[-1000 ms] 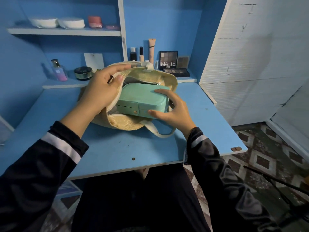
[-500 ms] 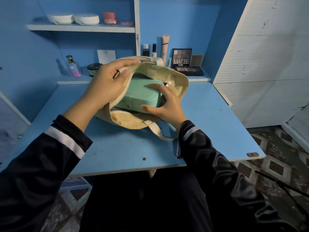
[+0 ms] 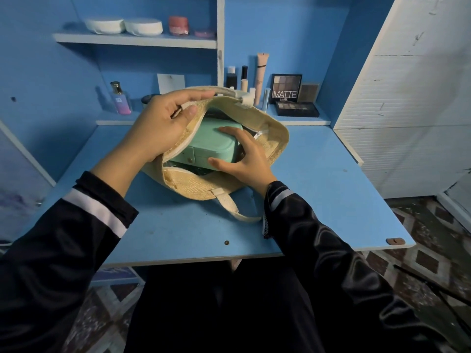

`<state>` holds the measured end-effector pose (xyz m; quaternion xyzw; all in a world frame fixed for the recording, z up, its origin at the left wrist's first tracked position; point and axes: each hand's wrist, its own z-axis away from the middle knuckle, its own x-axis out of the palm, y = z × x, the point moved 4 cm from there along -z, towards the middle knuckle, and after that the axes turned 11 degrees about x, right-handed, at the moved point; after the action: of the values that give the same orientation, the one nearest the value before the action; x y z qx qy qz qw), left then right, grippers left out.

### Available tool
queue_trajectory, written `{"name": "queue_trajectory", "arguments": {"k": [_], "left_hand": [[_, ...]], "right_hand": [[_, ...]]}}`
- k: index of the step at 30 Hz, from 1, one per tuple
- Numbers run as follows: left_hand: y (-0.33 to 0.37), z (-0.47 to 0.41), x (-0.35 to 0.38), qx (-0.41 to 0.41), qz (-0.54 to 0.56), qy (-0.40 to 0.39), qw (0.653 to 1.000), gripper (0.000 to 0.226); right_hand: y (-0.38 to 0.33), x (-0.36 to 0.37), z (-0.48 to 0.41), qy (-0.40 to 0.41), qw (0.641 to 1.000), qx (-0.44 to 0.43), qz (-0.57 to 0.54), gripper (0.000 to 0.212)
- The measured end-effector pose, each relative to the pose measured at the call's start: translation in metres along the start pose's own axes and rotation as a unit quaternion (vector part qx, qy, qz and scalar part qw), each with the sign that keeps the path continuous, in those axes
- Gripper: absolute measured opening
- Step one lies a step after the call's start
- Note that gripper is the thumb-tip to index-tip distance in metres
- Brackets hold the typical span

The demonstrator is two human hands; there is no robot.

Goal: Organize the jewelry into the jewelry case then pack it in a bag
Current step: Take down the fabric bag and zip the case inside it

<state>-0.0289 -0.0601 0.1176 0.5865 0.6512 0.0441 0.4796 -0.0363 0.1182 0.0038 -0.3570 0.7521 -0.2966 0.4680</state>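
Note:
A mint-green jewelry case (image 3: 211,143), closed with a small snap clasp on its front, lies most of the way inside a beige woven bag (image 3: 270,131) on the blue table (image 3: 331,200). My left hand (image 3: 163,126) grips the bag's upper rim and holds the mouth wide. My right hand (image 3: 242,159) holds the case's near right corner, thumb on its front, fingers over the lid. The far part of the case is hidden by the bag. One bag handle (image 3: 237,207) trails toward me on the table.
Behind the bag a low shelf carries a purple perfume bottle (image 3: 121,100), cosmetic tubes (image 3: 261,75) and a MATTE eyeshadow palette (image 3: 286,89). An upper shelf (image 3: 135,40) holds white round boxes and a pink jar. A white cabinet (image 3: 407,98) stands on the right.
The case has slid deeper into the bag, pushed by my right hand. My left hand has kept the bag's rim lifted. The view has shifted slightly.

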Motion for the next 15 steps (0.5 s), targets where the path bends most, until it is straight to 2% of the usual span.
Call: {"name": "queue_trajectory", "arguments": {"k": [6,15], "left_hand": [[0.001,0.003,-0.006,-0.023,0.002,0.02,1.0,0.039],[0.002,0.006,-0.006,-0.032,-0.008,0.022,0.999,0.039]], "right_hand": [[0.003,0.001,-0.002,-0.032,0.999,-0.007,-0.003,0.064],[0.018,-0.004,0.003,-0.074,0.995,0.013,0.064,0.07]]}}
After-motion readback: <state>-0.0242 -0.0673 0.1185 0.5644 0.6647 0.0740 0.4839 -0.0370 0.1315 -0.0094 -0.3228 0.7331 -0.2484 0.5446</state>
